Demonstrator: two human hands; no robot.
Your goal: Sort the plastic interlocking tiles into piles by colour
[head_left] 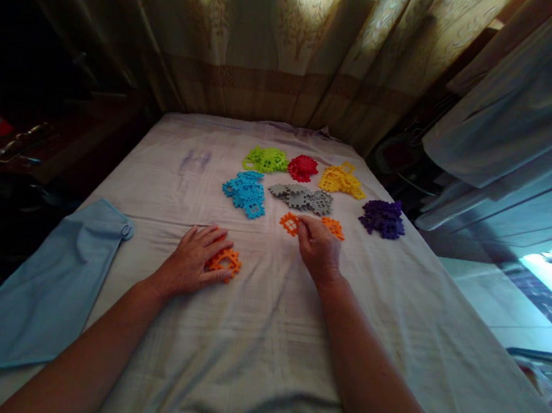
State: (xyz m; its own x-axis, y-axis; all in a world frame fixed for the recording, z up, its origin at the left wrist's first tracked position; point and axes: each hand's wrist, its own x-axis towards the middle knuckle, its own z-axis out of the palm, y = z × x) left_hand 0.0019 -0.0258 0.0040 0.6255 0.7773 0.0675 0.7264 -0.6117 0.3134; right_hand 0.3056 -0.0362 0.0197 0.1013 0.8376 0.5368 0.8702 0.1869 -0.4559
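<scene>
My left hand (196, 260) lies low on the cloth with its fingers stretched out over orange toothed plastic building pieces (231, 262); the fingers cover part of them. In my right hand (319, 249) an orange building piece with a window-like lattice (290, 224) is pinched between thumb and fingers. Just beyond that hand lies a small orange pile (333, 228), partly hidden by it. A grey pile (301, 198) sits behind the right hand, and a blue pile (246, 193) is further left.
Lime green (266, 159), red (302, 168) and yellow (342, 179) piles line the back, with a dark purple pile (383, 218) at right. A light blue cloth (50, 288) hangs over the left edge of the covered table (249, 368). Curtains (273, 48) close off the far side.
</scene>
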